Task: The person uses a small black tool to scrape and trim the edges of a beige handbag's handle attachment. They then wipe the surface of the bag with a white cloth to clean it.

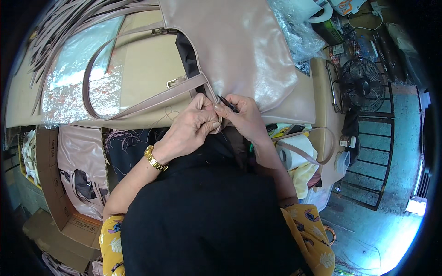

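A dusky pink glossy bag (pixel 248 50) lies on the work surface, its dark lining showing along the opening and its strap (pixel 138 103) looping left. My left hand (pixel 193 124) is closed, fingers pinching the bag's edge below the buckled strap. My right hand (pixel 241 117) holds a small black pointed tool (pixel 224 102), apparently snips, its thumb at the same edge close to my left fingertips. What exactly is between the fingertips is too small to make out. Loose threads (pixel 168 112) lie just left of my hands.
A beige table (pixel 147 46) carries pink strips (pixel 60 27) and plastic sheets (pixel 78 87). A cardboard box (pixel 48 170) of pink bags stands lower left. Wrapped bundles (pixel 290 37), paper rolls (pixel 294 156), a black fan (pixel 361 83) and a metal rack (pixel 373 156) are to the right.
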A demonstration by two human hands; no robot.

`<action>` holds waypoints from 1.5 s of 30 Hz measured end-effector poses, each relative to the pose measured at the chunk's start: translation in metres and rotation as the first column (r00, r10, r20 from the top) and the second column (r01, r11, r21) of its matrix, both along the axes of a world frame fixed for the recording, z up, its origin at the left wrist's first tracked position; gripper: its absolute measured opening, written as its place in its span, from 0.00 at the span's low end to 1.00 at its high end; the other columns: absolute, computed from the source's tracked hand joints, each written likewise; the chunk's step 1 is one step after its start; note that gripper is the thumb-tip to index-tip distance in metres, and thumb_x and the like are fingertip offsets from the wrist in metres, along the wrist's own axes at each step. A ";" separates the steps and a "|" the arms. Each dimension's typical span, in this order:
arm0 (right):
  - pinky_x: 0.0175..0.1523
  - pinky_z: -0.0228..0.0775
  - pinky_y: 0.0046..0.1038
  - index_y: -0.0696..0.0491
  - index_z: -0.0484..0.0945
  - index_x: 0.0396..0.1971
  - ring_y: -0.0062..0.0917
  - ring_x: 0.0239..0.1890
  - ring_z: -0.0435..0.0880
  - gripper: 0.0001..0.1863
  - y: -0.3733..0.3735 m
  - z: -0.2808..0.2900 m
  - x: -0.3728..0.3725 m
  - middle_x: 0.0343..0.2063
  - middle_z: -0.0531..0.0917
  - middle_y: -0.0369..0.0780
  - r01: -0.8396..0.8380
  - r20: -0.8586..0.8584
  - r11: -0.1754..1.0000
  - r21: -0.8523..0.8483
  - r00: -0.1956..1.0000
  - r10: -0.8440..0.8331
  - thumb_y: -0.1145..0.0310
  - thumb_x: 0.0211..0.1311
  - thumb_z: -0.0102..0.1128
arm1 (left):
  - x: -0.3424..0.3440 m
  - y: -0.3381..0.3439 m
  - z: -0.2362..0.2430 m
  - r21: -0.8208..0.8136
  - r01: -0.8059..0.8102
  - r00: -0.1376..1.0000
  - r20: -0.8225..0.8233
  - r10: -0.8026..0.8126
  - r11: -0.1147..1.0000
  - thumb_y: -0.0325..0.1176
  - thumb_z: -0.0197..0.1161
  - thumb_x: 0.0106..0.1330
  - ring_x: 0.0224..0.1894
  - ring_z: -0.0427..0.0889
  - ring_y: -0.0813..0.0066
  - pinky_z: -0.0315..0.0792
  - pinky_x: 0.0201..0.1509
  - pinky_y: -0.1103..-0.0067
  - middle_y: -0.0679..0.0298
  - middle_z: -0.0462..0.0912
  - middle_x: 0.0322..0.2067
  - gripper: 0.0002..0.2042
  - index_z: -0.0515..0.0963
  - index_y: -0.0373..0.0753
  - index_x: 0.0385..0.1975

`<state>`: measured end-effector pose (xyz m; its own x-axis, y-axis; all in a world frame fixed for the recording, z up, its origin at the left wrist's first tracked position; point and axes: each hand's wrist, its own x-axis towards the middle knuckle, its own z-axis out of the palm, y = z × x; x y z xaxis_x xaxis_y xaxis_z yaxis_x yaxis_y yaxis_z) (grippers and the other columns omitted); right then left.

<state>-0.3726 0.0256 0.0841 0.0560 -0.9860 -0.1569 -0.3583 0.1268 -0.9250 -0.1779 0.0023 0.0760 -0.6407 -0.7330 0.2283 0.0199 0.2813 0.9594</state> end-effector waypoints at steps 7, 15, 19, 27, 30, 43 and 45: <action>0.28 0.65 0.20 0.60 0.80 0.27 0.10 0.25 0.72 0.17 0.001 0.001 0.000 0.19 0.78 0.31 0.016 0.154 0.996 0.082 0.988 -0.028 0.60 0.63 0.66 | 0.003 -0.002 -0.015 0.070 0.040 0.997 -0.067 -0.035 0.997 0.20 0.60 0.65 0.39 0.73 0.70 0.71 0.43 0.76 0.61 0.69 0.34 0.04 0.75 0.31 0.27; 0.29 0.61 0.15 0.59 0.81 0.31 0.07 0.27 0.70 0.12 0.002 -0.002 -0.003 0.24 0.78 0.28 0.010 0.133 0.995 0.104 0.991 -0.024 0.64 0.66 0.65 | 0.009 0.009 -0.012 0.453 -0.028 0.995 -0.072 0.068 0.891 0.19 0.65 0.61 0.41 0.78 0.81 0.73 0.46 0.82 0.64 0.75 0.42 0.06 0.84 0.31 0.37; 0.29 0.59 0.16 0.58 0.80 0.28 0.07 0.27 0.68 0.13 0.000 0.005 0.001 0.23 0.76 0.27 0.011 0.037 0.998 0.063 0.999 -0.013 0.63 0.66 0.64 | -0.003 0.022 -0.008 0.179 -0.262 0.965 0.028 0.261 0.948 0.22 0.71 0.55 0.38 0.81 0.79 0.75 0.41 0.82 0.63 0.81 0.41 0.04 0.85 0.31 0.29; 0.28 0.68 0.23 0.62 0.82 0.27 0.11 0.23 0.75 0.16 0.002 0.001 0.005 0.18 0.81 0.36 0.070 0.016 0.998 -0.006 0.997 -0.070 0.61 0.62 0.66 | -0.013 0.032 -0.001 -0.034 -0.382 0.924 0.017 0.383 0.923 0.18 0.64 0.55 0.34 0.81 0.69 0.73 0.35 0.76 0.60 0.76 0.37 0.03 0.77 0.31 0.26; 0.29 0.68 0.20 0.61 0.81 0.27 0.11 0.24 0.75 0.15 0.003 -0.002 0.005 0.20 0.82 0.35 0.058 0.012 0.998 -0.007 0.998 -0.058 0.63 0.63 0.66 | -0.008 0.034 -0.001 -0.073 -0.371 0.925 0.055 0.375 0.926 0.16 0.62 0.57 0.33 0.81 0.70 0.74 0.34 0.77 0.60 0.74 0.37 0.04 0.73 0.31 0.26; 0.33 0.71 0.20 0.60 0.79 0.36 0.16 0.29 0.80 0.11 0.011 0.003 0.014 0.27 0.82 0.36 0.112 0.057 0.991 -0.067 0.992 -0.108 0.68 0.61 0.67 | -0.004 0.038 -0.024 0.590 -0.090 0.960 -0.162 0.227 0.802 0.17 0.54 0.69 0.33 0.83 0.78 0.81 0.38 0.85 0.62 0.66 0.46 0.05 0.72 0.29 0.29; 0.34 0.73 0.23 0.59 0.79 0.39 0.21 0.31 0.82 0.13 0.021 0.006 0.017 0.29 0.80 0.37 0.119 -0.070 0.962 -0.246 0.988 -0.140 0.69 0.59 0.68 | -0.004 0.037 -0.020 0.598 -0.089 0.962 -0.157 0.225 0.797 0.18 0.54 0.69 0.34 0.83 0.77 0.81 0.39 0.85 0.62 0.66 0.46 0.05 0.72 0.28 0.29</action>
